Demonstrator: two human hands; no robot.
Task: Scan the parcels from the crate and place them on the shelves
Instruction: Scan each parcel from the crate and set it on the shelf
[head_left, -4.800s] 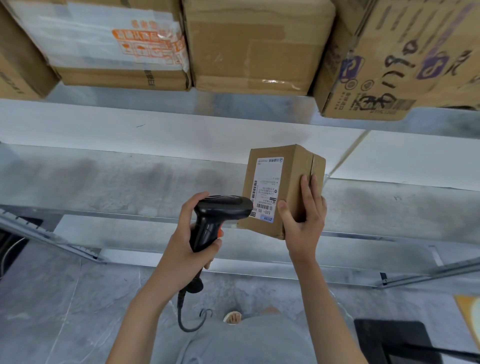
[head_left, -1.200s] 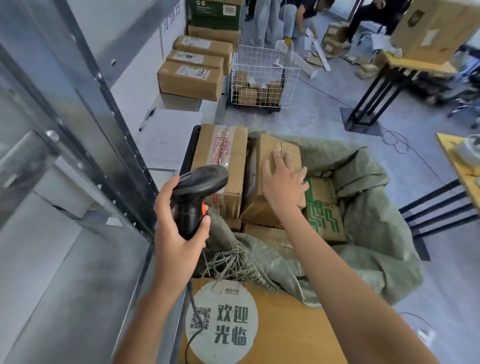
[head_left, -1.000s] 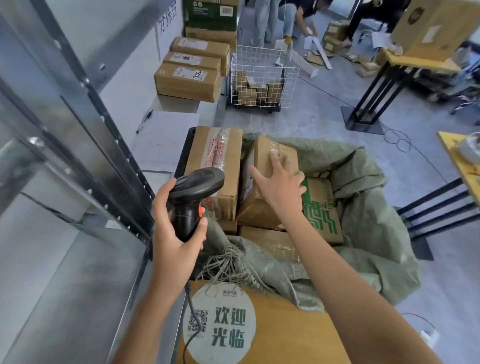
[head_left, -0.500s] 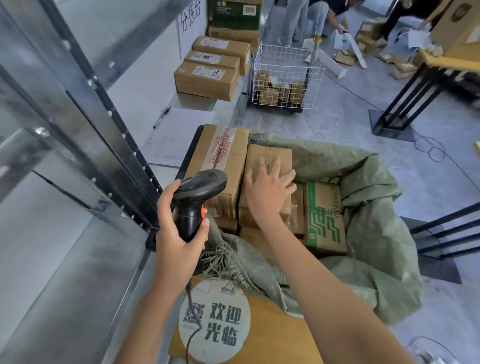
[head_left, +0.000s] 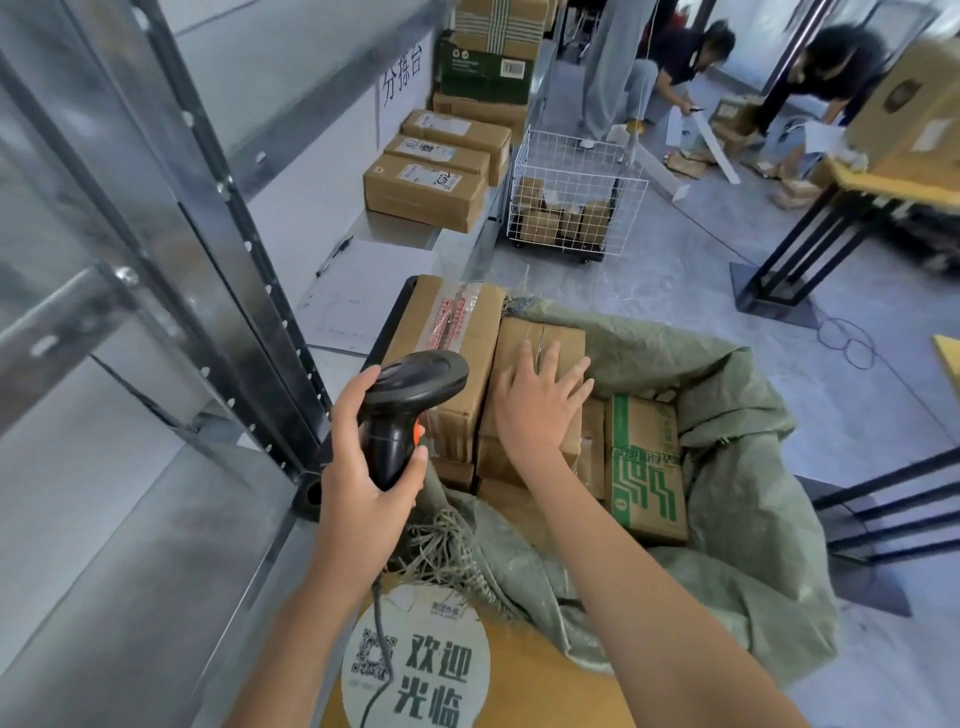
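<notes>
Several parcels remained unscanned beneath the flat, spread right hand, which gripped nothing; beside it, the left hand clasped the scanner.

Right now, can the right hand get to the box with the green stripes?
Probably yes. The right hand lies flat on a brown box beside the green-striped box, whose top is bare, with nothing between them.

Brown parcels in your green woven sack

Beside the sack's inner right fold, one brown box bears a green-and-white stripe print; left of it, a plain brown parcel and one with red-printed clear tape. Your scanner is black with an orange trigger.
</notes>
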